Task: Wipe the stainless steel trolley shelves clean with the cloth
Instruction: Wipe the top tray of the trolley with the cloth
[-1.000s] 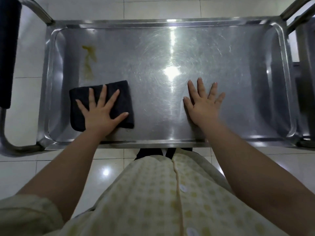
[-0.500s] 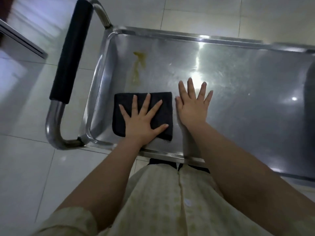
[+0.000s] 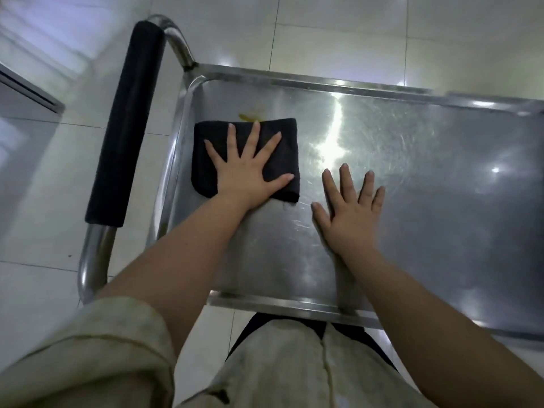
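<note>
Glossy white floor tiles (image 3: 338,39) fill the surroundings, crossed by thin grey grout lines and bright patches of reflected light. A small dark speck (image 3: 69,255) sits on one tile at the left. At the far left edge a grey slanted panel (image 3: 26,92) shows, too blurred to identify, perhaps a door frame. At the bottom is a pale, faintly checked garment (image 3: 279,375) with a front seam, its loose sleeve (image 3: 88,354) bunched at lower left. Dark clothing (image 3: 365,340) shows above its hem.
</note>
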The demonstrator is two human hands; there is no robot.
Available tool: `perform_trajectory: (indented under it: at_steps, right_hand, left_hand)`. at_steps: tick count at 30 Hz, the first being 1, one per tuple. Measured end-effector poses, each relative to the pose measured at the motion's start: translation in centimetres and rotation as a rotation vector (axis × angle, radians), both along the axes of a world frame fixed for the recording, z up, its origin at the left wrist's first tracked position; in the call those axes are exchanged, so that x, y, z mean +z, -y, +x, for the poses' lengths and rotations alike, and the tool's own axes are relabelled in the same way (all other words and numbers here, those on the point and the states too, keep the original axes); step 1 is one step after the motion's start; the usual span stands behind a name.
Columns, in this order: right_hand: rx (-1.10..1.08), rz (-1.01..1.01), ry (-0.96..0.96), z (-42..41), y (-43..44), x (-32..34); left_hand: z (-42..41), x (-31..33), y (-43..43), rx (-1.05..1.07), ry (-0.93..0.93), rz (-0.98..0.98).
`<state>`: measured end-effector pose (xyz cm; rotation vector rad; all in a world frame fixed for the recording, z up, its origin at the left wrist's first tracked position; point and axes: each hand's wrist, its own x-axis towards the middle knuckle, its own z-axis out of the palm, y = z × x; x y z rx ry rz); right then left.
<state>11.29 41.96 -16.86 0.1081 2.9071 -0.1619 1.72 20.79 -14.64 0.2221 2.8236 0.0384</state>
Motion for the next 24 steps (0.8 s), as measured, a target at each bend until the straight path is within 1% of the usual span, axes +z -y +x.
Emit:
perform_trajectory:
  at_steps: [4,7,9,14,16,19,21,24]
  right_hand:
    - [-0.011,-0.004,-0.023,-0.2,-0.1,-0.1]
    - [-0.020,-0.025,-0.018,0.0,-0.2,0.0]
    - [-0.016,-0.021,0.001,0.2,-0.2,0.1]
    - [-0.007,0.001,0.046,0.3,-0.5,0.4]
    - [-0.003,-0.003,0.046,0.4,-0.4,0.4]
    - [-0.014,-0.014,0.025,0.3,-0.1,0.3]
    - [-0.014,-0.004,0.025,0.1,-0.1,0.2]
    - [-0.016,-0.010,0.022,-0.1,-0.1,0.3]
  left_hand:
    - [-2.2,0.2,-1.6,-0.021,0.029,0.007]
    - [-0.8,0.6,-1.3,-0.044,0.032,0.007]
    - [2.4,0.7,-0.7,-0.048,0.039,0.019]
    - [13.4,0.5,1.4,-0.099,0.029,0.044]
    - [14.7,0.2,2.4,-0.104,0.021,0.051]
    - [11.3,0.3,2.9,-0.049,0.015,0.044]
    - [6.7,0.4,2.5,-0.004,0.025,0.018]
    - [-0.6,0.7,1.9,-0.006,0.033,0.003]
